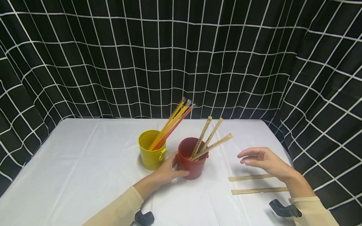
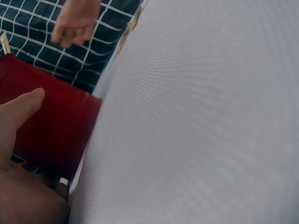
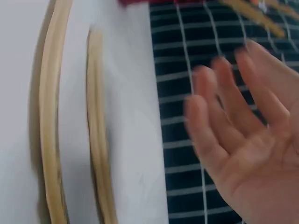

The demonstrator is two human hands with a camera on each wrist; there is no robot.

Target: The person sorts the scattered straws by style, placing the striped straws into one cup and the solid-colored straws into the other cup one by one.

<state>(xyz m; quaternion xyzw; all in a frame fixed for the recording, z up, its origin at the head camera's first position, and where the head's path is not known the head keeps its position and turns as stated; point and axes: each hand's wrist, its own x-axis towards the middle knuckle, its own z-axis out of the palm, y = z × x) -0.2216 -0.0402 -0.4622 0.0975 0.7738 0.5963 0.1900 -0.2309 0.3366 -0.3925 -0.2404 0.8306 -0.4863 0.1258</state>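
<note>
My left hand (image 1: pixel 167 172) grips the small red bucket (image 1: pixel 195 169), its thumb across the front and the fingers round the left side. Three paper-wrapped straws (image 1: pixel 210 138) lean out of that bucket toward the right. In the left wrist view the thumb lies along the red wall (image 2: pixel 60 116). My right hand (image 1: pixel 266 160) hovers over the table's right side, holding nothing, its fingers loosely bent. Below it lie two more paper-wrapped straws, a farther one (image 1: pixel 249 177) and a nearer one (image 1: pixel 258 190), roughly parallel; the right wrist view shows both beside the hand (image 3: pixel 252 140).
Just left of the red bucket stands a yellow bucket (image 1: pixel 151 160) with yellow, orange and red clear-wrapped sticks (image 1: pixel 172 122) leaning right. A white cloth covers the table (image 1: pixel 85 163). Behind and at the sides hangs a black curtain with a white grid (image 1: pixel 158 56).
</note>
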